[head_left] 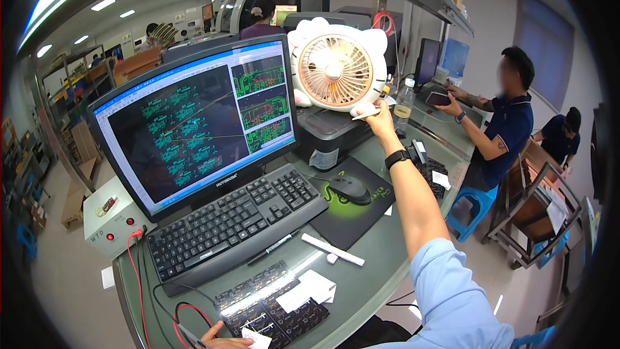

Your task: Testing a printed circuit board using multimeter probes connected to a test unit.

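Note:
A white cat-shaped desk fan [335, 72] stands on a black box-like machine [327, 137] behind the keyboard. My right arm is stretched forward, and my right hand [381, 121] closes on the fan's lower right edge, where its small white foot sticks out. At the lower edge, my left hand [223, 341] is partly cut off. Its fingers are closed round a slim pen-like test probe [192, 338] with leads running to it. Beside that hand lie black circuit board panels [294, 320], with white paper slips [309, 289] on top.
A monitor [200, 123] and black keyboard [236, 220] fill the left of the bench. A mouse [349, 189] rests on its mat; a marker [271, 249] and white stick [332, 249] lie nearer. A bottle [404, 105] stands right of the fan. A co-worker [507, 123] holds a phone.

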`<state>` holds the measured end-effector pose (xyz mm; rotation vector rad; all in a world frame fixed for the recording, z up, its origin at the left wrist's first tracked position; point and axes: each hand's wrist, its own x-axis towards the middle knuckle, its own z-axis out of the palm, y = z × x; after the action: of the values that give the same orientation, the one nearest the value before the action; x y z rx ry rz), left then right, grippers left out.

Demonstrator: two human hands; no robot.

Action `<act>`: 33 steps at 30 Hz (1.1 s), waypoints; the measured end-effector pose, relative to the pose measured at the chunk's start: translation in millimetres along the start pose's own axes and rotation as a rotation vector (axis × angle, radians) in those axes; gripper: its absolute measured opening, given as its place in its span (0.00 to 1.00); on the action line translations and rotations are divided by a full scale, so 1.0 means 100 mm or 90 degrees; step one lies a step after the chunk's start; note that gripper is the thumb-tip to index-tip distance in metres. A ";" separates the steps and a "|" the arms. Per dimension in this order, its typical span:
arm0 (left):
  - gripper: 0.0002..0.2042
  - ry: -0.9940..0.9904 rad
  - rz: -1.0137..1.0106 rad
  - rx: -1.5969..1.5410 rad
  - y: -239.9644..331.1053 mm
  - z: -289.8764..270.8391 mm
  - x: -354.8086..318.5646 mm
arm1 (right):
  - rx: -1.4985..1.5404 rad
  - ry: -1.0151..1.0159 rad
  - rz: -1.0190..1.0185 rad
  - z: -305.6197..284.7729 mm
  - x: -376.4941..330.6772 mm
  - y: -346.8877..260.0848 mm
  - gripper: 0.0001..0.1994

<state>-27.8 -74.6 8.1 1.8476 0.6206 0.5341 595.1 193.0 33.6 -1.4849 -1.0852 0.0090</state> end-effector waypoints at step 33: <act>0.24 -0.008 0.020 0.004 -0.06 -0.02 -0.01 | 0.137 -0.094 -0.004 -0.03 -0.05 -0.25 0.34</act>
<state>-31.2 -72.0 3.3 1.8681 0.5861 0.5427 579.2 183.3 50.8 -1.3017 -1.1691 0.2279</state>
